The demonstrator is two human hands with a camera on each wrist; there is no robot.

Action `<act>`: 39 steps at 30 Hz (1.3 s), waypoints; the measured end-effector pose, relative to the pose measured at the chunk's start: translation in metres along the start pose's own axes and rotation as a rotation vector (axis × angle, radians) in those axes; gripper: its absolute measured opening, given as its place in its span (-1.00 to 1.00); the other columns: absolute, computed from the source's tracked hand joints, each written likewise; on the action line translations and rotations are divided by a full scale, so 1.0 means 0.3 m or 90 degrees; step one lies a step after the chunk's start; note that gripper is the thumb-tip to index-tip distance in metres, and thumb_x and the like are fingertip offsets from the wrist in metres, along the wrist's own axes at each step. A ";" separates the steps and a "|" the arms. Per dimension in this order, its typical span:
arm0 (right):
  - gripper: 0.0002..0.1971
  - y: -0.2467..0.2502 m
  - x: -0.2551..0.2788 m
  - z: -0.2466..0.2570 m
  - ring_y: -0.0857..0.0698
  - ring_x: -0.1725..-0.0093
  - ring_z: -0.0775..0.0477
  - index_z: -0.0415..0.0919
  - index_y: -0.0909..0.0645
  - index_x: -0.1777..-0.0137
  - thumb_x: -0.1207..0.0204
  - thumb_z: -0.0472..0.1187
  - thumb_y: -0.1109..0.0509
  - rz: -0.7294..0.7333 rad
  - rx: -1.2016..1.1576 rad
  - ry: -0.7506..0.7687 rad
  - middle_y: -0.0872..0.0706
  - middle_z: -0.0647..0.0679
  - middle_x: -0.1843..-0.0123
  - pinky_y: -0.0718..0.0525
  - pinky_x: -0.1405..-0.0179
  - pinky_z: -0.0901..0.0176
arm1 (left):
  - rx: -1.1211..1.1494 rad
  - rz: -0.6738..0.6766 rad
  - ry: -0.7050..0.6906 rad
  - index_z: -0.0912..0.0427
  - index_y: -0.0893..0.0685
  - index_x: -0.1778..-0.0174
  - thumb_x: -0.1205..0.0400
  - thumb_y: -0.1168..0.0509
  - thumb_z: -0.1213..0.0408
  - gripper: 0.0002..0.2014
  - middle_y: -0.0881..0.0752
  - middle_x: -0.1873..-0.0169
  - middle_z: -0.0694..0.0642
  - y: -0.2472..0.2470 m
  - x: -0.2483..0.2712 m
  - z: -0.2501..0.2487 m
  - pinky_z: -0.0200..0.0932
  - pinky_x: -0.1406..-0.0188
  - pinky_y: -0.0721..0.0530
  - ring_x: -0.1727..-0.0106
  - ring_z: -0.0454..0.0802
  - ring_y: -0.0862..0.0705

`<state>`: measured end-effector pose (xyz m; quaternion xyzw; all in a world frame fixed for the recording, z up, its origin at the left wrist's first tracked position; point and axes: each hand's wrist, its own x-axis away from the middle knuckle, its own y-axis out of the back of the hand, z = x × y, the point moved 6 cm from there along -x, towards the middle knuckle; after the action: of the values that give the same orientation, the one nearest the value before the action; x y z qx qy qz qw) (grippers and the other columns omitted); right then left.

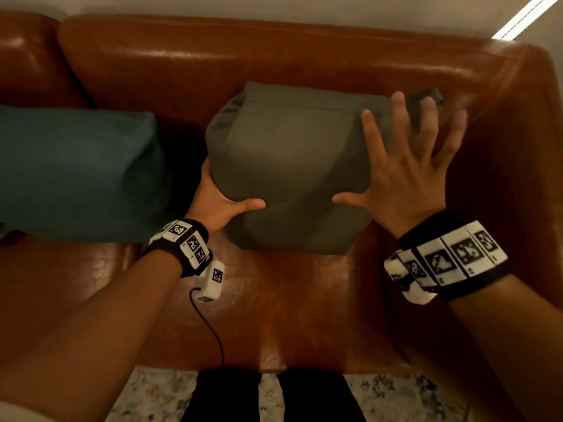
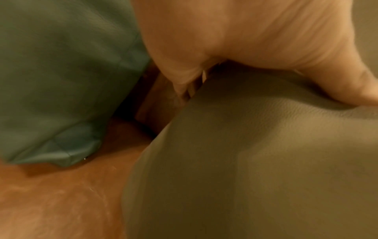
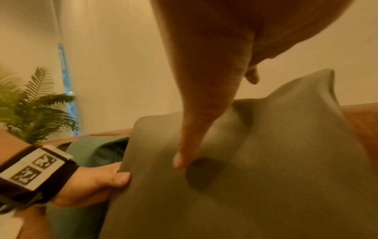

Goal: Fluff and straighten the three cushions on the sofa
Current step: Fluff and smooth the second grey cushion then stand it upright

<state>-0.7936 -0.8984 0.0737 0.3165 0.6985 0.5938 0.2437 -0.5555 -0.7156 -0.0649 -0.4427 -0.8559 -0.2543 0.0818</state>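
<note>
Left hand grips the olive cushion's side, right hand spread flat, holding nothing, so a hard pat could probably tip it off the sofa.

My view looks down on a brown leather sofa, its glossy seat carrying two cushions. An olive-grey cushion stands on the seat near the right armrest, leaning toward the backrest; a teal cushion rests just beside it to the left, a dark gap between them.
</note>
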 end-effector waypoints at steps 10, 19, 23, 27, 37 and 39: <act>0.35 -0.010 -0.089 -0.077 -0.56 -0.55 -0.36 -0.05 -0.22 -0.79 -0.06 0.68 -0.48 -0.029 -0.236 0.097 -0.51 -0.21 -0.65 -0.49 -0.50 -0.34 | -0.146 -0.066 -0.058 -0.13 -0.16 -0.78 -0.04 -0.70 -0.42 0.40 -0.48 -0.64 -0.05 0.032 0.079 -0.204 0.09 -0.61 -0.50 -0.62 -0.02 -0.49; 0.50 -0.362 0.147 -0.147 -0.44 -0.61 0.08 -0.01 -0.08 -0.80 0.15 0.22 -0.85 0.213 -0.666 -0.262 -0.45 0.01 -0.70 -0.44 -0.51 0.17 | -0.578 0.083 -0.430 -0.05 -0.16 -0.82 -0.37 -0.22 -0.70 0.19 -0.33 -0.76 0.04 -0.125 -0.031 -0.541 0.19 -0.66 -0.31 -0.72 0.17 -0.37; 0.74 -0.499 0.159 -0.102 -0.37 -0.71 -0.05 -0.06 0.03 -0.80 0.42 0.46 -0.81 0.326 -0.721 -0.265 -0.33 -0.01 -0.74 -0.39 -0.69 -0.07 | -0.687 0.242 -0.448 -0.01 0.10 -0.86 -0.56 -0.08 -0.60 0.09 0.00 -0.85 0.06 -0.272 -0.051 -0.414 0.21 -0.79 0.01 -0.85 0.17 0.01; 0.38 -0.371 0.101 -0.174 -0.18 -0.79 0.02 0.07 -0.02 -0.83 -0.12 0.35 -0.78 0.133 -0.724 -0.253 -0.12 0.09 -0.83 -0.26 -0.76 -0.10 | -0.523 0.067 -0.387 0.05 -0.22 -0.81 -0.71 -0.02 -0.42 -0.16 -0.24 -0.80 0.10 -0.133 -0.052 -0.448 0.08 -0.81 -0.01 -0.82 0.09 -0.16; -0.67 -0.217 -0.143 -0.259 -0.67 -0.27 -0.08 -0.12 -0.72 -0.37 -0.78 -0.11 -0.21 0.109 -0.558 -0.255 -0.76 -0.10 -0.31 -0.51 -0.17 0.15 | -0.084 -0.086 0.011 -0.04 -0.71 -0.39 -0.83 -0.08 0.11 -0.66 -0.70 -0.44 0.08 0.163 -0.038 -0.046 0.01 -0.62 -0.46 -0.50 0.03 -0.61; -0.68 -0.235 -0.168 -0.269 -0.69 -0.31 -0.11 -0.11 -0.70 -0.41 -0.72 -0.11 -0.34 0.153 -0.541 -0.277 -0.78 -0.10 -0.28 -0.58 -0.29 0.07 | -0.112 -0.068 0.008 -0.12 -0.69 -0.38 -0.81 -0.23 0.16 -0.74 -0.69 -0.44 0.07 0.162 -0.036 -0.044 0.09 -0.62 -0.49 -0.49 0.01 -0.61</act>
<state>-0.8280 -0.9963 0.0168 0.3841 0.2855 0.7702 0.4215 -0.5113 -0.7069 -0.0399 -0.4005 -0.8520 -0.3355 0.0341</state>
